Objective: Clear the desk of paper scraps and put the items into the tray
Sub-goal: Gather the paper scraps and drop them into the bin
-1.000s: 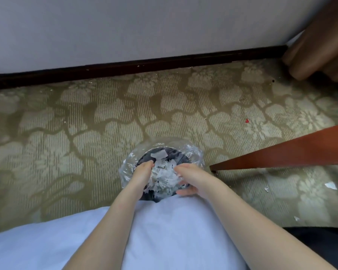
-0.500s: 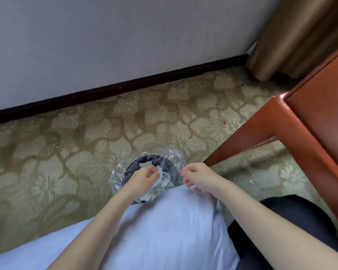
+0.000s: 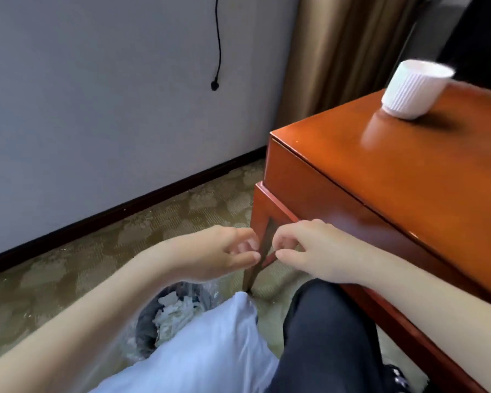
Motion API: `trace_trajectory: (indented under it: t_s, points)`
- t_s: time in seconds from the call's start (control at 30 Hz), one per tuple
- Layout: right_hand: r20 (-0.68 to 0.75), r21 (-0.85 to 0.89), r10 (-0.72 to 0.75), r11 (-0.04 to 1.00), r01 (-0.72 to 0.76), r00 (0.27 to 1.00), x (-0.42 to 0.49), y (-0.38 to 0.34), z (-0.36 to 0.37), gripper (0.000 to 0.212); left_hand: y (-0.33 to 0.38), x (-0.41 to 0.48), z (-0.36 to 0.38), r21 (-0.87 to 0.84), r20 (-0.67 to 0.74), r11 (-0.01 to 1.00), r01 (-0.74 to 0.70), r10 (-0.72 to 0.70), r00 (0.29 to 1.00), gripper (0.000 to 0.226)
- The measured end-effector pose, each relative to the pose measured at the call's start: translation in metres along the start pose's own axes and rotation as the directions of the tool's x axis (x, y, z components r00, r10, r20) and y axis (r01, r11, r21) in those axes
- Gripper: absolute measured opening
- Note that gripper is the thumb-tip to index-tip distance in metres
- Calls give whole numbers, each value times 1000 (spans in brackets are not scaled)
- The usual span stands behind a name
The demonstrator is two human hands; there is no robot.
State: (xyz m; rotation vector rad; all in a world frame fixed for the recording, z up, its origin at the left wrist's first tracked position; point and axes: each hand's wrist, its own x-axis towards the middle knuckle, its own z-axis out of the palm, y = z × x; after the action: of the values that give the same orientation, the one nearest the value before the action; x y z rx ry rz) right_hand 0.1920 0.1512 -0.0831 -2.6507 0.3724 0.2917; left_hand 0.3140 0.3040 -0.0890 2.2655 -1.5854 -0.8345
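Reddish-brown polished wood fills the right side: one desk (image 3: 380, 177), seen from above its near corner. One white ribbed cup (image 3: 414, 92) stands on its top, toward the far edge. On the patterned green-beige carpet (image 3: 68, 279) sits one dark round bin with a clear plastic liner (image 3: 146, 321). It is heaped with white torn paper scraps (image 3: 176, 310) and partly hidden by my white shirt and left forearm. One black cable (image 3: 218, 38) hangs down the grey wall, and one tan curtain (image 3: 346, 46) hangs behind the desk.

I count two bare hands. The left hand (image 3: 219, 253) and right hand (image 3: 312, 251) hover level in front of the desk's corner, above the bin. Their fingertips face each other, nearly touching. Both have fingers half curled toward the thumb. I see nothing in either, but cannot tell whether a tiny scrap is pinched.
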Motion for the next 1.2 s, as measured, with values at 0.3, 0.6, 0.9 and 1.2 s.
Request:
trace_trajectory:
  t_s: [0.3,0.6,0.9,1.2]
  points:
    - [-373,-123,67,985,-121,925,-141,27,-78,10,138,4,-35,295,-45,920,-258,283,958,31]
    - [-527,68,383,909,-412,758,-292,101,-82,12,274,21,2,293,95,803,-519,515,852,35]
    - [-594,320,647,735,-598,478,-447,158,-45,11,402,48,96,352,151,599,-720,723,675,36]
    - [-682,364,727,426,-828,74,-562,198,18,20,501,70,204,75,58,561,-825,823,565,40]
